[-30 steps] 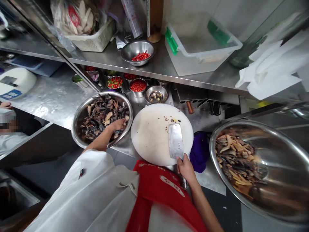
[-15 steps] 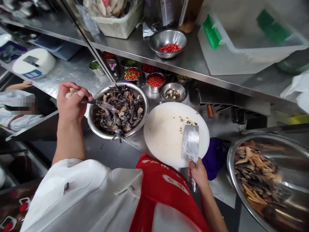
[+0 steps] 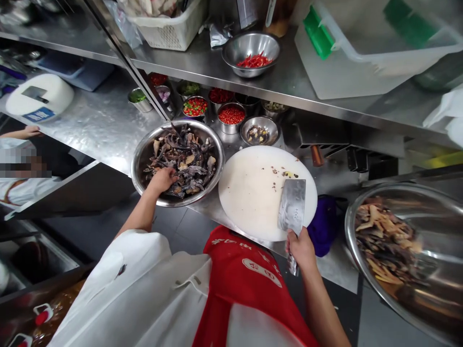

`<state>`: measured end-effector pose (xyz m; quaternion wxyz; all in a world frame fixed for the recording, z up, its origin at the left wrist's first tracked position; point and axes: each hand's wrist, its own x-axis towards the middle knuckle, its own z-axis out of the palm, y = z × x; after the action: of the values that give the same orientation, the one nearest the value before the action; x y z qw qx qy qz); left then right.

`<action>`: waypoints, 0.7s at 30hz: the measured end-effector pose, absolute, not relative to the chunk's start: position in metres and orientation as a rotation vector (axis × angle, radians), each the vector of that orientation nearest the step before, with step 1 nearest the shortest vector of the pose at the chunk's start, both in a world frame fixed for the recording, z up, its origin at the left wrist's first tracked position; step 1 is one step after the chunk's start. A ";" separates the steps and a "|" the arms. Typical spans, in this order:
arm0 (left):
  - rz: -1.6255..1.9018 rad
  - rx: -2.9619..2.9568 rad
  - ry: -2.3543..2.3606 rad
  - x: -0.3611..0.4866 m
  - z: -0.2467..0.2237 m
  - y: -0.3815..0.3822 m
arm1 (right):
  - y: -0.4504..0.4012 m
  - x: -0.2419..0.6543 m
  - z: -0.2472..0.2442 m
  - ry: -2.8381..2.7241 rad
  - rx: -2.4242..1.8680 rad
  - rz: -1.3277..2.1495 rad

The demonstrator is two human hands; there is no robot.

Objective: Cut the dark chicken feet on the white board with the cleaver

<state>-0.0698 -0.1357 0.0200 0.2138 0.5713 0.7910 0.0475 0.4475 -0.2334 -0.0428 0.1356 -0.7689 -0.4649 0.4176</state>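
Observation:
My left hand (image 3: 163, 180) is down in a steel bowl (image 3: 134, 166) at the left of the work surface. Its fingers are curled against a heap of dark, wrinkled strips (image 3: 190, 159) that look like black-skinned meat pieces. What lies between the fingertips is hidden. My right hand (image 3: 303, 248) grips the handle of a cleaver (image 3: 293, 205). The broad blade lies flat over the right part of a round white cutting board (image 3: 246, 197). Dark crumbs (image 3: 277, 177) are scattered on the board above the blade.
A large steel bowl (image 3: 352, 260) with tan and dark strips stands at right. Behind the board are a small steel bowl (image 3: 260, 137) and several seasoning pots (image 3: 231, 115). A steel shelf (image 3: 202, 72) overhangs them. Another person's hand (image 3: 27, 131) shows at far left.
My left hand has come down and right into the bowl; before, it was raised at the bowl's left, pulling up a dark piece. The right hand keeps its grip on the cleaver.

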 end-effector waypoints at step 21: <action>-0.132 1.524 2.666 -0.031 0.066 -0.170 | -0.232 0.445 -0.032 -1.463 -2.190 1.254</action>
<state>-0.0315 -0.1703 0.0663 0.0336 0.4956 0.8669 -0.0431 0.4449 -0.2320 -0.0319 0.1121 -0.7460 -0.4984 0.4273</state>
